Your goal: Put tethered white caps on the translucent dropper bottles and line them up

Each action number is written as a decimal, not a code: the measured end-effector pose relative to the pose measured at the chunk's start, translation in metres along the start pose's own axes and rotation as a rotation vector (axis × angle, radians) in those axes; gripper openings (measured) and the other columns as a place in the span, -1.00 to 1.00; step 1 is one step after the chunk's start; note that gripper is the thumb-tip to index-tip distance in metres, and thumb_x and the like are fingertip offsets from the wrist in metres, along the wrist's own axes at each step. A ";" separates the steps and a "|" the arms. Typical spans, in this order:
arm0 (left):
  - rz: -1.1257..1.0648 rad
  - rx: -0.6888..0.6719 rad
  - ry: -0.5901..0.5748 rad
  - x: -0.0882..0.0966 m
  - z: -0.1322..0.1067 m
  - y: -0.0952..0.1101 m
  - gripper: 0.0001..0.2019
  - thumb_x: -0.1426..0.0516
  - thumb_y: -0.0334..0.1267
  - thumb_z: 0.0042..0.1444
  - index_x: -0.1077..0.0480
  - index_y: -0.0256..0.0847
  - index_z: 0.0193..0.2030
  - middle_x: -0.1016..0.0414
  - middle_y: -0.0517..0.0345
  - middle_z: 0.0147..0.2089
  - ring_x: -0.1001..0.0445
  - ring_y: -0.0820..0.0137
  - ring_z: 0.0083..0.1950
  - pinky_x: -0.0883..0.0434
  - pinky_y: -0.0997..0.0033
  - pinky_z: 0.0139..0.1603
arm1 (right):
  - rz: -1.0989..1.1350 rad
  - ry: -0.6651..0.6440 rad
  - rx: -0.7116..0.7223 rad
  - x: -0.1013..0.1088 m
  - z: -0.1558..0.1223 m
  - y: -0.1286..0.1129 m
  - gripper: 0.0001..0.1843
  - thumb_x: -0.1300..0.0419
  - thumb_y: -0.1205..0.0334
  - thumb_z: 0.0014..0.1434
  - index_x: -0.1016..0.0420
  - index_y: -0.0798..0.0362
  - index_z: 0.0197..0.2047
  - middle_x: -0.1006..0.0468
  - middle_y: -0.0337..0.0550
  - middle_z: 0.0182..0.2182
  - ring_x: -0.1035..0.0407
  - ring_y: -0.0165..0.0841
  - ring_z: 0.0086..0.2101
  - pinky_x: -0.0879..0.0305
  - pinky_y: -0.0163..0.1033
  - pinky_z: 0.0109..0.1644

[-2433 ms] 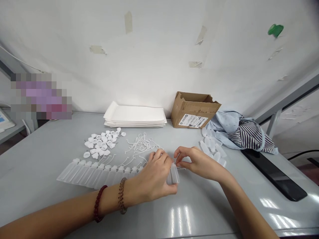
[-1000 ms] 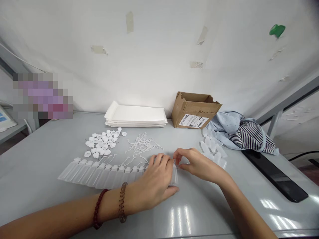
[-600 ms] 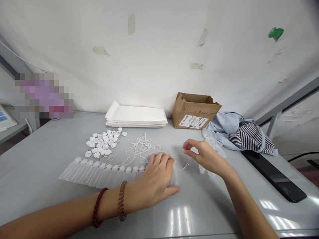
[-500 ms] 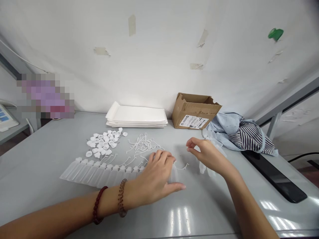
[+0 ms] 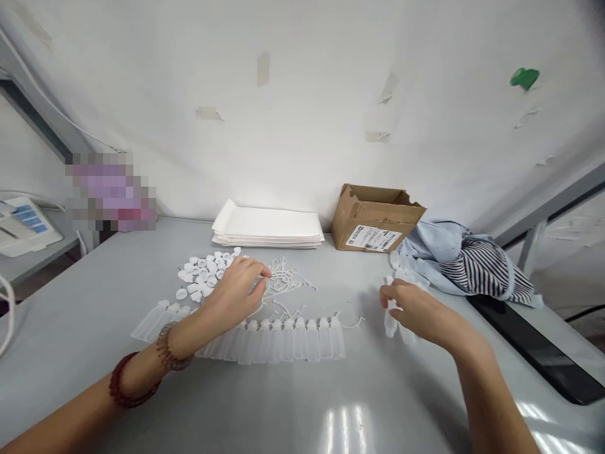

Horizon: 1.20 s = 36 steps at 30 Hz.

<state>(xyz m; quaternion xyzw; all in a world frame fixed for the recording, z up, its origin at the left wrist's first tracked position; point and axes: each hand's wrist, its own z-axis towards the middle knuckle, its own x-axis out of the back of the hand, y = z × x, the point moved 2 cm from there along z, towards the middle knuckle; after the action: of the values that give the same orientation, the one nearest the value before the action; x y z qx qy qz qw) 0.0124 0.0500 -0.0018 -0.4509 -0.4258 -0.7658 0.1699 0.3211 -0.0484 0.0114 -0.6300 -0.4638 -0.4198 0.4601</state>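
My left hand (image 5: 241, 284) is over the left side of a pile of thin white straps (image 5: 286, 274), its thumb and forefinger apart at the straps' edge. To its left lies a heap of small white caps (image 5: 201, 271). Below it runs a row of translucent plastic tubes (image 5: 288, 343) with narrow tops, several with a strap at the top; my forearm hides part of the row. On the right, my right hand (image 5: 418, 309) has its fingers closed at a loose translucent tube (image 5: 390, 320) in a small pile of similar ones.
A stack of white envelopes (image 5: 269, 226) and an open cardboard box (image 5: 378, 221) stand against the wall. Right of the box lie a blue cloth (image 5: 432, 246) and a striped cloth (image 5: 482, 265). A long black object (image 5: 534, 353) rests along the table's right side.
My left hand has moved from the right end of the tube row up and left to the strap pile. My right hand has lowered onto the loose tubes. The view has shifted slightly.
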 end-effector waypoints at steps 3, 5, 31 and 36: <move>0.026 0.046 0.007 0.010 -0.003 -0.020 -0.72 0.05 -0.17 0.16 -0.44 -0.21 -0.29 -0.54 0.01 -0.24 -0.39 0.12 -0.10 -0.39 0.13 -0.15 | -0.028 -0.056 -0.052 -0.002 -0.004 0.006 -0.62 -0.03 0.61 -0.10 -0.46 0.00 -0.32 -0.42 -0.16 -0.33 -0.39 -0.33 -0.37 -0.14 -0.31 -0.41; 0.032 0.059 0.003 0.013 -0.004 -0.027 -0.73 0.04 -0.17 0.14 -0.46 -0.20 -0.30 -0.55 0.02 -0.24 -0.40 0.13 -0.11 -0.39 0.17 -0.15 | -0.027 -0.104 -0.074 -0.004 -0.003 0.009 -0.57 -0.03 0.61 -0.10 -0.47 -0.03 -0.26 -0.41 -0.16 -0.30 -0.40 -0.32 -0.33 -0.15 -0.33 -0.42; 0.183 -0.085 0.016 0.010 -0.004 -0.051 -0.71 0.03 -0.43 0.19 -0.49 -0.28 -0.09 -0.52 -0.06 -0.10 -0.32 0.11 -0.01 -0.36 0.03 -0.03 | 0.069 0.072 0.171 0.001 0.011 0.003 -0.75 -0.10 0.38 0.02 -0.52 -0.06 -0.26 -0.46 -0.21 -0.36 -0.43 -0.31 -0.38 -0.32 -0.25 -0.30; 0.176 -0.167 -0.053 0.008 -0.004 -0.045 -0.71 0.04 -0.44 0.23 -0.49 -0.23 -0.09 -0.51 -0.01 -0.03 -0.30 0.12 0.04 -0.35 0.04 0.02 | 0.125 0.194 0.211 0.005 0.013 -0.015 -0.83 -0.09 0.19 0.13 -0.48 -0.03 -0.24 -0.49 -0.19 -0.35 -0.41 -0.32 -0.42 -0.33 -0.22 -0.33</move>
<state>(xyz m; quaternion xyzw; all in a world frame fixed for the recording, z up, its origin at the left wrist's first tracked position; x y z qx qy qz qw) -0.0228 0.0736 -0.0185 -0.5191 -0.3234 -0.7687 0.1871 0.3093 -0.0330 0.0161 -0.5624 -0.4187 -0.3982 0.5915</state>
